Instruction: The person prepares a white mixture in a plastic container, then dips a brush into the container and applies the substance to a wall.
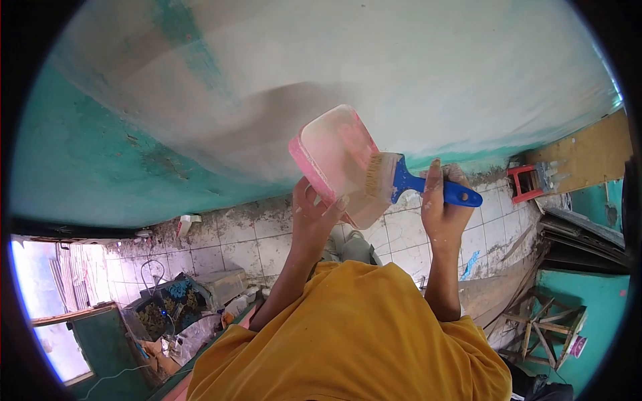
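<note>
Fingers of the left hand (313, 215) are wrapped over the lower edge of a pink tub (334, 150), pinching its rim between thumb and fingertips so that it is held up, tilted, with its pale, smeared inside facing the camera. Just beside it, the right hand (441, 200) is closed tight around the blue handle of a wide brush (401, 180), thumb laid along the top of the grip. The brush's tan bristles (376, 179) rest against the right edge of the tub, touching it. Both hands are speckled with pale spatter. Tub and brush are held close in front of a big wall (401, 67) that is whitish-grey over most of its face, with a teal band (80, 167) along its edge and flaking patches where it meets a tiled surface (234, 240). A yellow shirt (354, 334) fills the bottom middle of the view, and both forearms rise out of it. A red frame (525, 182) sits on the tiles to the right of the brush. A wooden stool (545, 324) stands at the lower right, well apart from the hands. At the lower left lies a box with dark patterned cloth (167, 304), near a bright opening (40, 287).
</note>
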Tool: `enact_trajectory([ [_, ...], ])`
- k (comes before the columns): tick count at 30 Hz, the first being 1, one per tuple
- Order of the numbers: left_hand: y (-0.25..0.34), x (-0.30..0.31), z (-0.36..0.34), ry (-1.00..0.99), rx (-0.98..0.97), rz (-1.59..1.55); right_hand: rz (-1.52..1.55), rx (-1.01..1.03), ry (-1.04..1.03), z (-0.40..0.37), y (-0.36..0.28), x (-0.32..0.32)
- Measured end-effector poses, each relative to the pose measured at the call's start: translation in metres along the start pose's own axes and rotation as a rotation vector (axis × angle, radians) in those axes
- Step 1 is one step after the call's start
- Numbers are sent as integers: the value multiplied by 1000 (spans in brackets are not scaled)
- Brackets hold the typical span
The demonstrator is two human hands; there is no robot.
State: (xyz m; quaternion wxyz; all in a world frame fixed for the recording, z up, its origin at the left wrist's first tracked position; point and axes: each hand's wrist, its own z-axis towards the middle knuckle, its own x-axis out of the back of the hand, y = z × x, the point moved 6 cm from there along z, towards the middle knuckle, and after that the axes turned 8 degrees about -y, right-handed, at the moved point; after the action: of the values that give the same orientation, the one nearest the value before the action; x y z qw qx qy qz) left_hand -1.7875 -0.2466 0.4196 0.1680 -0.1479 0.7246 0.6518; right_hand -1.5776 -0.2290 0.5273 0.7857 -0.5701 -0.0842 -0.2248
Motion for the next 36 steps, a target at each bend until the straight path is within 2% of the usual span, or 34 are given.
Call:
enact_trajectory([
  [3,2,0,1,-15,-10,-10,-91,73,23,2,-1,5],
  [6,6,-4,2,-27,-21,-15,-55,111,93,3,-2,8],
  [10,1,0,5,-42,-5,27,-112,114,94,7,-7,14],
  [15,1,-3,7,-60,3,23,-11,90,215,7,-4,27],
  [16,-2,-4,7,-36,70,-47,-7,114,227,8,-4,27],
  [17,-4,-7,7,-15,135,-116,111,75,277,8,3,28],
  [18,-3,-8,8,-31,109,-113,231,38,325,8,13,29],
  [20,-8,-7,11,-24,128,-168,302,30,334,9,31,32],
  [22,-3,-11,13,-28,88,-176,520,-104,317,11,56,27],
  [24,-4,-11,15,-24,127,-162,729,-137,287,9,86,18],
  [25,-5,-14,16,-22,128,-162,876,-37,214,8,106,12],
  [26,-3,-18,17,-29,99,-162,964,-69,208,7,107,9],
  [28,-1,-23,18,-19,91,-160,1069,-143,90,4,124,0],
  [32,-11,-32,22,-31,76,-91,1098,-167,9,3,131,-2],
  [34,-18,-44,24,4,83,-94,1190,-283,59,8,149,0],
  [36,-24,-57,28,29,92,-96,1211,-291,32,17,154,8],
])
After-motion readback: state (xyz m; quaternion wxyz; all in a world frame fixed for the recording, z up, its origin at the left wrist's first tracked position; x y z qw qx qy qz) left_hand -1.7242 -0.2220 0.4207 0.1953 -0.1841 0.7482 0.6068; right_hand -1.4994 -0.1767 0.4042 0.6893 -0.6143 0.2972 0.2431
